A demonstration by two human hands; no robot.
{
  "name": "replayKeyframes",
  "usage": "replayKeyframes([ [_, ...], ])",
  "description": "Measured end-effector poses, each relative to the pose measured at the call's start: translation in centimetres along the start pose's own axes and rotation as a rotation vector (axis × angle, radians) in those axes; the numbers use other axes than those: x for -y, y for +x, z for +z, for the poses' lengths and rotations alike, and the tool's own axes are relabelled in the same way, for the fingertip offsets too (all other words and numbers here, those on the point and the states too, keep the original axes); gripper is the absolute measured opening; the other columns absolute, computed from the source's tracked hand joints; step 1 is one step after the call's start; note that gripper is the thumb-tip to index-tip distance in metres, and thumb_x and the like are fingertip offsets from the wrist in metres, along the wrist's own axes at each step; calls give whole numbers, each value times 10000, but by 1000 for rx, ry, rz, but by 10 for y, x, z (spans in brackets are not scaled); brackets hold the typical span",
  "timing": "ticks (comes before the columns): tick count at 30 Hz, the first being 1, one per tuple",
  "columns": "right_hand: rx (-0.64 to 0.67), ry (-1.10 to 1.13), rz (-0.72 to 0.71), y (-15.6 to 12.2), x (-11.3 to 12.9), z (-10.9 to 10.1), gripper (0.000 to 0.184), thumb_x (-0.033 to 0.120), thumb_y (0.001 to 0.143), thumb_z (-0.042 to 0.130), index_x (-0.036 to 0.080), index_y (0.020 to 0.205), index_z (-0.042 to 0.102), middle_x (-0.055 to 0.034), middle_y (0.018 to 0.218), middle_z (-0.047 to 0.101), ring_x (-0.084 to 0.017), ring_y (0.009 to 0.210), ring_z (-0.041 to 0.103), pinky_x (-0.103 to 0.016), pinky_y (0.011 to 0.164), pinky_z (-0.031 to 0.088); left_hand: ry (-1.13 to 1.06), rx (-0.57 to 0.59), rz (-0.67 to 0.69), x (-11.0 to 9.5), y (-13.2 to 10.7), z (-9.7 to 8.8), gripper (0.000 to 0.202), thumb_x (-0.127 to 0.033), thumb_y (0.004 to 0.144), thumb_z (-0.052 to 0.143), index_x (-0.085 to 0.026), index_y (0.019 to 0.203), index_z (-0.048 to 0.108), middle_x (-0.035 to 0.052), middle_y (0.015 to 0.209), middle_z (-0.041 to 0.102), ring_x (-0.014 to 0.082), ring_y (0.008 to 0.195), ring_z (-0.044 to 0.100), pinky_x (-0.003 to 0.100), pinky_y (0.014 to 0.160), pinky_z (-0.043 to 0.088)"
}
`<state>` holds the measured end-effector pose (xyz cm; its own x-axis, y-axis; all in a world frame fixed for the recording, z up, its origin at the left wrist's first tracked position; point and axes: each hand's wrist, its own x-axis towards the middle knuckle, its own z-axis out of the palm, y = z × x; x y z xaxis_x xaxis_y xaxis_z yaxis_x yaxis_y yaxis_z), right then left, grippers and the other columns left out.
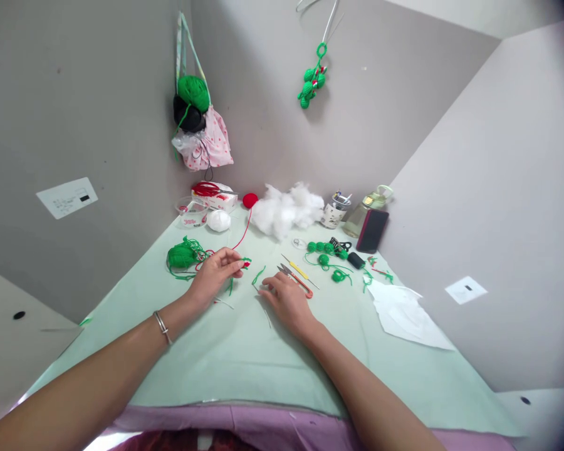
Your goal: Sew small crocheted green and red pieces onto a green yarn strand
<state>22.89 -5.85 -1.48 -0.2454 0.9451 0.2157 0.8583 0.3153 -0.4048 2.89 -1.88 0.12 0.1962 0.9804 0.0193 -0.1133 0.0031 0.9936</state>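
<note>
My left hand [219, 274] pinches a small red and green crochet piece [247, 263] between thumb and fingertips, above the table. My right hand [289, 300] rests low over the table with bent fingers apart, and I see nothing held in it. Close to its fingertips lie a short green yarn scrap [258, 275] and a white yarn end [267, 316]. Orange-handled thread snips [303, 287] are just beyond that hand, partly covered by it. Alongside them lies a yellow crochet hook [298, 269]. Its palm is hidden from view.
Green yarn [182, 254], a white ball [219, 220] and a red ball [250, 200] are at the back left. White stuffing [286, 213] is heaped centrally. Rightward are green crocheted balls [324, 247], a pen cup [335, 212], a phone [373, 230] and white paper [407, 313].
</note>
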Motion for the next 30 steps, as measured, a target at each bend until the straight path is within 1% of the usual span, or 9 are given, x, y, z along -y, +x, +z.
replayKeyframes([
  [3, 63, -173, -68, 6, 1, 7, 132, 230, 919, 559, 218, 943, 689, -58, 964, 637, -184, 895, 587, -270, 678, 382, 94, -34, 58, 4, 6, -5, 299, -409, 738, 714, -186, 866, 561, 4, 830, 632, 167, 800, 628, 312, 808, 472],
  [7, 63, -282, -94, 9, 4, 7, 212, 119, 906, 492, 177, 822, 678, -93, 885, 642, -203, 874, 578, -283, 668, 366, 417, -87, 275, 12, 6, -5, 215, -322, 779, 671, -213, 961, 637, 51, 1064, 661, 223, 1082, 572, 354, 985, 398],
  [9, 46, -277, -80, 8, 5, 5, 192, 102, 878, 497, 164, 824, 670, -95, 883, 650, -198, 841, 581, -283, 661, 361, 522, -41, 333, 13, 3, -3, 223, -288, 808, 637, -225, 1020, 659, 57, 1103, 658, 226, 1094, 559, 355, 999, 385],
  [11, 32, -183, -47, 6, 6, 3, 156, 111, 847, 517, 173, 846, 660, -61, 856, 660, -168, 757, 579, -268, 635, 356, 550, 91, 342, 12, -2, 0, 253, -266, 839, 595, -228, 1079, 664, 63, 1096, 661, 219, 1022, 580, 345, 949, 417],
  [14, 27, 106, 9, 3, 6, 0, 130, 136, 813, 523, 193, 817, 639, 7, 712, 633, -122, 618, 538, -238, 590, 345, 544, 294, 322, 14, -10, 6, 276, -254, 861, 561, -240, 1113, 671, 63, 1073, 671, 216, 983, 590, 326, 899, 434],
  [16, 24, 256, 21, 1, 7, -2, 117, 140, 790, 520, 192, 772, 624, 22, 645, 596, -115, 584, 512, -230, 575, 344, 523, 344, 287, 16, -12, 9, 237, -271, 868, 551, -230, 1061, 683, 58, 1017, 681, 213, 946, 598, 311, 856, 439],
  [21, -2, 440, 67, 0, 10, -6, 94, 200, 801, 533, 178, 769, 619, 13, 654, 572, -124, 609, 497, -242, 587, 361, 458, 352, 193, 20, -12, 9, 165, -319, 846, 578, -187, 851, 678, 24, 823, 664, 180, 786, 570, 274, 720, 412],
  [25, 29, 684, 142, 1, 8, -9, 181, 332, 834, 565, 173, 776, 631, 10, 668, 573, -125, 619, 494, -249, 593, 381, 321, 374, 95, 22, -9, 8, 185, -347, 802, 616, -176, 816, 685, 20, 781, 648, 174, 755, 555, 275, 722, 413],
  [30, 23, 840, 211, 3, 0, -12, 215, 375, 760, 664, 165, 722, 637, 8, 619, 581, -121, 572, 487, -256, 572, 386, 234, 420, -5, 21, -8, 9, 178, -334, 751, 652, -163, 782, 688, 28, 733, 650, 176, 724, 569, 288, 724, 430],
])
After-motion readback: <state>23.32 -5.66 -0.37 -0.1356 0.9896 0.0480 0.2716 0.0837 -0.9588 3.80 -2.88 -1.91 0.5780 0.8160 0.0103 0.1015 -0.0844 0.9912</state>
